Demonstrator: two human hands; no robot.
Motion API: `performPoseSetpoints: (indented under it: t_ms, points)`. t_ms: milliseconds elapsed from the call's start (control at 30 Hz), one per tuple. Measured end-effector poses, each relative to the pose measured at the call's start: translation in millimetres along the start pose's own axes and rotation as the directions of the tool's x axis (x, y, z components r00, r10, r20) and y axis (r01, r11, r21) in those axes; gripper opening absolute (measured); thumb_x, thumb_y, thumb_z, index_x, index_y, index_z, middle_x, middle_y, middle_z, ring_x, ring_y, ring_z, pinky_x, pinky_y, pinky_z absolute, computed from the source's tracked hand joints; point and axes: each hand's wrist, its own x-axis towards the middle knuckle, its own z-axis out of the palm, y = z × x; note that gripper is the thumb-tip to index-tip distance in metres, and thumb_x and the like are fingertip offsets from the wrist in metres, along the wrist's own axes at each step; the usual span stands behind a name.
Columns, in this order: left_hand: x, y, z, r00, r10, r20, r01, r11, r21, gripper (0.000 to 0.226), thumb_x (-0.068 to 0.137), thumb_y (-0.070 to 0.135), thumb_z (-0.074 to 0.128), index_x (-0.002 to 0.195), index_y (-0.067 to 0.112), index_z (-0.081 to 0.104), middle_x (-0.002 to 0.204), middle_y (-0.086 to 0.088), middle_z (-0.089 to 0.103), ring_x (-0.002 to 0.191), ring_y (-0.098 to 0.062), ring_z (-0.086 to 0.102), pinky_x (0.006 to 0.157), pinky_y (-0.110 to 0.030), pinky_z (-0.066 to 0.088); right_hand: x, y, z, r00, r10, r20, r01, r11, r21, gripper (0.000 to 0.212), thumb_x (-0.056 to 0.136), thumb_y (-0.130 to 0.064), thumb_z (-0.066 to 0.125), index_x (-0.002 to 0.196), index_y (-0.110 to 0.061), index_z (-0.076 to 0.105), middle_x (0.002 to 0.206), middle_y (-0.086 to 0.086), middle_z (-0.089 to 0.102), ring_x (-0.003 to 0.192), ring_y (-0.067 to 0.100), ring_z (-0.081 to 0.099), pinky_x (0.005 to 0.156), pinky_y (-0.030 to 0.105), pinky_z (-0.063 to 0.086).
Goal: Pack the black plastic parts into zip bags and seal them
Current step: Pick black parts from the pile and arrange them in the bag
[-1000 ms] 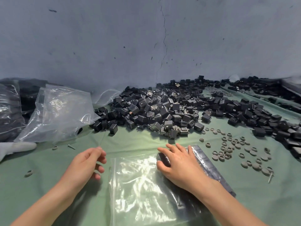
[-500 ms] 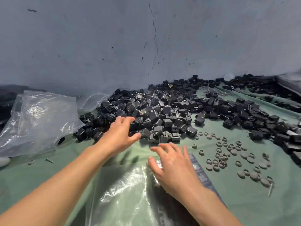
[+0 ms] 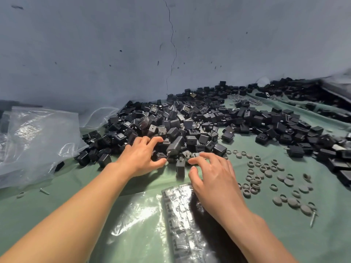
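Observation:
A big pile of black plastic parts (image 3: 190, 122) covers the green cloth (image 3: 76, 186) ahead of me. My left hand (image 3: 138, 158) reaches into the pile's near edge, its fingers and thumb curled round a few black parts. My right hand (image 3: 212, 177) is beside it, fingers spread, with the fingertips touching loose parts at the edge. A clear zip bag (image 3: 133, 224) lies flat near me. It holds a row of black parts (image 3: 176, 209), and my right forearm partly covers it.
Crumpled clear bags (image 3: 38, 141) lie at the left. Several grey rings and caps (image 3: 266, 175) are scattered at the right, with a screw (image 3: 313, 219) near them and another screw (image 3: 44, 191) at the left. More black parts (image 3: 303, 141) spread right. A grey wall (image 3: 171, 44) stands behind.
My left hand has gone from beside the bag forward into the pile and curled round parts. My right hand has left the bag and reached to the pile's edge.

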Motion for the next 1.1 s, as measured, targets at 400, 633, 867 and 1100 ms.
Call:
performPoseSetpoints:
  t_ms: [400, 633, 867, 1100]
  points:
    - [-7, 14, 23, 0.982, -0.099, -0.163, 0.109, 0.993, 0.051, 0.058, 0.086, 0.068, 0.047, 0.133, 0.036, 0.034, 0.136, -0.01, 0.042, 0.122, -0.027, 0.045, 0.077, -0.047, 0.051, -1, -2, -2, 1.0, 0.019, -0.015, -0.018, 1.0, 0.017, 0.035, 0.101, -0.037, 0.037, 0.131, -0.035, 0.054, 0.148, -0.006, 0.042, 0.141, 0.014, 0.028, 0.121, 0.045, 0.018]
    - [-12, 14, 25, 0.98, -0.095, -0.175, 0.113, 0.988, 0.1, 0.058, 0.09, 0.067, 0.042, 0.135, 0.031, 0.045, 0.147, -0.011, 0.038, 0.129, -0.026, 0.043, 0.077, -0.046, 0.054, -3, -3, -3, 1.0, 0.016, -0.014, -0.015, 1.0, 0.019, 0.033, 0.101, -0.036, 0.037, 0.129, -0.035, 0.055, 0.148, -0.006, 0.042, 0.14, 0.013, 0.027, 0.121, 0.044, 0.018]
    - [-5, 6, 12, 0.995, -0.081, -0.061, 0.09, 0.983, 0.16, 0.062, 0.087, 0.073, 0.041, 0.136, 0.035, 0.049, 0.151, -0.014, 0.034, 0.132, -0.03, 0.042, 0.088, -0.048, 0.05, -1, -3, -3, 1.0, 0.013, -0.026, -0.012, 0.999, 0.032, 0.033, 0.101, -0.037, 0.037, 0.128, -0.034, 0.056, 0.148, -0.005, 0.042, 0.14, 0.015, 0.028, 0.121, 0.044, 0.019]
    - [-10, 4, 9, 0.995, -0.048, -0.084, 0.061, 0.985, 0.16, 0.058, 0.088, 0.07, 0.045, 0.133, 0.035, 0.052, 0.145, -0.008, 0.04, 0.13, -0.025, 0.044, 0.083, -0.044, 0.051, -1, -2, -2, 0.999, 0.0, -0.042, 0.002, 0.999, 0.045, 0.033, 0.1, -0.036, 0.038, 0.127, -0.034, 0.057, 0.146, -0.006, 0.043, 0.139, 0.012, 0.028, 0.12, 0.041, 0.02]
